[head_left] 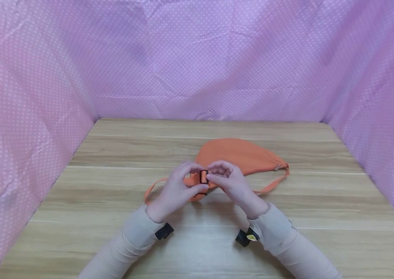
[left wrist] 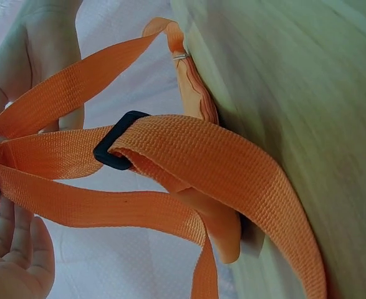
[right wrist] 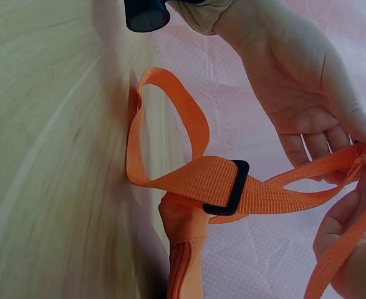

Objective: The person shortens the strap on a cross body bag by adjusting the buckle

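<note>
- While both your hands work at the slider, it sits raised above the table, just on the near side of the bag.
- Your left hand pinches the slider's left side, thumb and forefinger apart only by its size; the other fingers curve loosely.
- Your right hand pinches its right edge, thumb and forefinger drawn close; how firmly, you cannot tell from here.
- The bag lies flat beyond your hands, narrow end to the right, where the strap joins it.
- Done, as far as shows: the strap passes through the ring and lies across the slider's middle, so the threading looks well along.
- Left, by my judgement: you have not let go of the slider, and the strap is slack, with a loose loop out to the left. Whether its end is fully through is hidden by your fingers.
</note>
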The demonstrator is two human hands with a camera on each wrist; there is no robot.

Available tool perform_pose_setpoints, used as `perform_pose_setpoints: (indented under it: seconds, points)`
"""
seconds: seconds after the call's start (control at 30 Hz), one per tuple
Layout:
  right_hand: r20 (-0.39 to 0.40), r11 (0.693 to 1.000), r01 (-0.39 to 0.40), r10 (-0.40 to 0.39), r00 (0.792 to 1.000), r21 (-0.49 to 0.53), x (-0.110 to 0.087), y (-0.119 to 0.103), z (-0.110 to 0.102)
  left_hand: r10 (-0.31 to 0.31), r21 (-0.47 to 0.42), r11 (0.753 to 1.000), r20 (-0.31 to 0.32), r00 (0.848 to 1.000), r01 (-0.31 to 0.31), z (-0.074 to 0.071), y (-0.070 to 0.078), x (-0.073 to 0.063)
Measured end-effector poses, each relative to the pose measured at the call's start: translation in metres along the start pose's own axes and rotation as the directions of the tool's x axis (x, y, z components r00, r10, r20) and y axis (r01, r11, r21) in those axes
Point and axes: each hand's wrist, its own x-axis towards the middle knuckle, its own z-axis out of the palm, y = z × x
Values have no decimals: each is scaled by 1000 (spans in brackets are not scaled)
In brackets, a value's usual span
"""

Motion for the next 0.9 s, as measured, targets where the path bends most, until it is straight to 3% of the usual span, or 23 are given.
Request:
perform_pose_setpoints:
  seconds: [0.27, 0.5, 0.73, 0.9]
  points:
    - [16, 996, -17, 19, 1000, -89, -2, 1, -6, -6, -31, 999, -11, 1000, 6, 0, -3, -2]
    - [35, 988, -48, 53, 998, -148, -6, 2, -10, -46, -23, 999, -2, 999, 45, -1, -2, -6]
    - [19, 959, -60, 67, 998, -276, -6, -1, -16, -76, -18, 997, -10, 997, 75, -5, 0, -5]
    - [39, 951, -62, 77, 996, -302, -6, -2, -19, -78, -32, 996, -9, 997, 78, -8, 0, -5]
